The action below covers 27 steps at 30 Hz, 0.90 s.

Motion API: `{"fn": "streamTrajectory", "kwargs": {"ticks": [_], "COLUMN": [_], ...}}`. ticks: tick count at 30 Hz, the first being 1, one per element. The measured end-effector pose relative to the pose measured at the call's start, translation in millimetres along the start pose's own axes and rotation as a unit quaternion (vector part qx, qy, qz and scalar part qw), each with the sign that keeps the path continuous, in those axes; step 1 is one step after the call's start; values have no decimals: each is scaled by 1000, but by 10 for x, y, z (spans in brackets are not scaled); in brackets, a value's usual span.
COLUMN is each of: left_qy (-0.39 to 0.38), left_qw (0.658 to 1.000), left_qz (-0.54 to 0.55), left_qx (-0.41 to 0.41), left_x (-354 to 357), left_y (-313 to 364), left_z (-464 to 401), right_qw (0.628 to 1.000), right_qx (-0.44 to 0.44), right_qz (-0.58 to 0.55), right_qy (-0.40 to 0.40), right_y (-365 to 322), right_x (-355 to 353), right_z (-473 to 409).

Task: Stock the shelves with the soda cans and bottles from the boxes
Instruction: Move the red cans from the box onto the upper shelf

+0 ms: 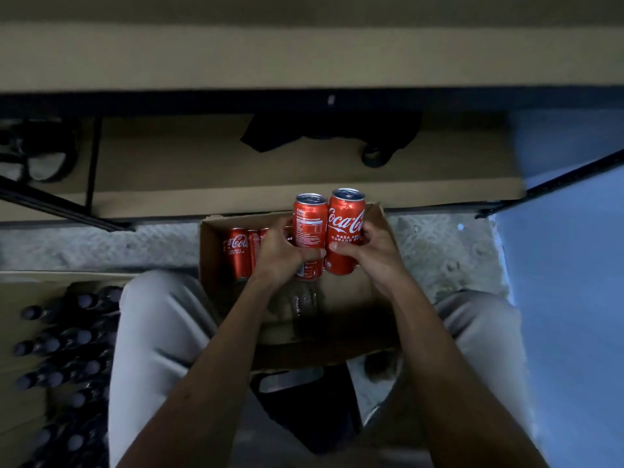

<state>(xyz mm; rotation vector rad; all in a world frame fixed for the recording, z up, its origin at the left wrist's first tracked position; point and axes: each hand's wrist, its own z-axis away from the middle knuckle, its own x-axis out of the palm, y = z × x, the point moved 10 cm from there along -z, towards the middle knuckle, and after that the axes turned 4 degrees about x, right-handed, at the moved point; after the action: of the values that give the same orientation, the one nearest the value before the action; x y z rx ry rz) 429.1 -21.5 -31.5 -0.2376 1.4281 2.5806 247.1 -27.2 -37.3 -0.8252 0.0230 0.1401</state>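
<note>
My left hand (278, 253) and right hand (366, 246) each grasp a can (310, 228) mid-body; probably heavy, slick, dentable, so grip firmly

The scene is dim and underexposed, with a cool blue cast on the wall (570, 265) at right. The red cans (329, 231) at centre catch the most light and stay fairly sharp; the shelf boards (304, 55) above are softly blurred. The bottles (64, 359) at lower left sink into shadow, and straight edges bow near the frame's borders.
</note>
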Motion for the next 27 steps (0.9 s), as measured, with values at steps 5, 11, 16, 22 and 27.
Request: {"fn": "streamTrajectory", "kwargs": {"ticks": [5,11,16,22,27], "left_qy": [-9,11,26,51,71], "left_qw": [1000,998,996,985,967], "left_qz": [-10,-18,-3,14,12], "left_qx": [18,55,83,167,244], "left_x": [-185,-467,-784,-1226,-1597], "left_y": [838,1883,2671,3686,4458], "left_z": [517,1134,1573,2011,2330], "right_qw": [1000,999,996,986,970], "right_qx": [-5,-51,-90,-159,-233], "right_qz": [0,4,10,30,55], "right_qy": [-10,-8,-26,-43,-41], "right_y": [-665,-1602,-2418,-3417,-4183], "right_x": [-77,-191,-214,-152,-105], "right_z": [720,1543,2192,2784,3199]}}
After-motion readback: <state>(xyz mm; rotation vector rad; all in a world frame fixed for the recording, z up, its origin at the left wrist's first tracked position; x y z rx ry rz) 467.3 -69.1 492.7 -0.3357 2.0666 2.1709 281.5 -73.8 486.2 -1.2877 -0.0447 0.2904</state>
